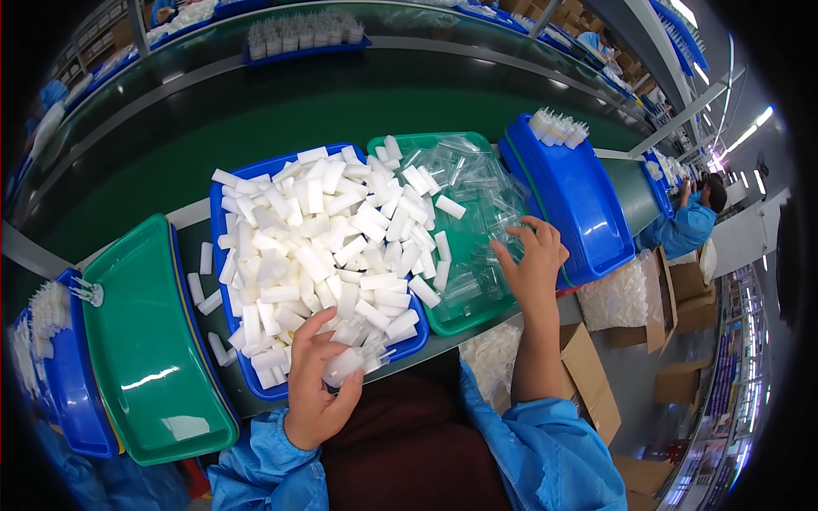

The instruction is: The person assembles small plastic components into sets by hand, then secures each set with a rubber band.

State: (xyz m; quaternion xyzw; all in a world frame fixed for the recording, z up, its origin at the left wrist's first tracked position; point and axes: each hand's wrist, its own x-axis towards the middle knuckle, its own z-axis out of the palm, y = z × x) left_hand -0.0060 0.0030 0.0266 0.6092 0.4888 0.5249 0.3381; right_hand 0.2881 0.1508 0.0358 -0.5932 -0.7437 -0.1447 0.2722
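Note:
My left hand (317, 379) is closed around a white cylindrical piece (342, 366) at the near edge of a blue tray (266, 393). Clear plastic parts (375, 347) lie just beside those fingers, among a heap of short white cylinders (311, 230) that fills this tray. Over to the right, my right hand (535, 260) hovers above a green tray (467, 325), thumb and fingers apart and slightly curled. Clear plastic tubes (469, 175) lie piled in that tray, some near the fingertips, with several white cylinders along its left side.
On the left is another green tray (153, 341) with a small white piece (87, 291) on its rim. Stacked blue trays (588, 213) stand at right, with white assembled parts (558, 128) at the far end. Beyond runs a green conveyor belt (170, 170). Another person (686, 223) sits far right.

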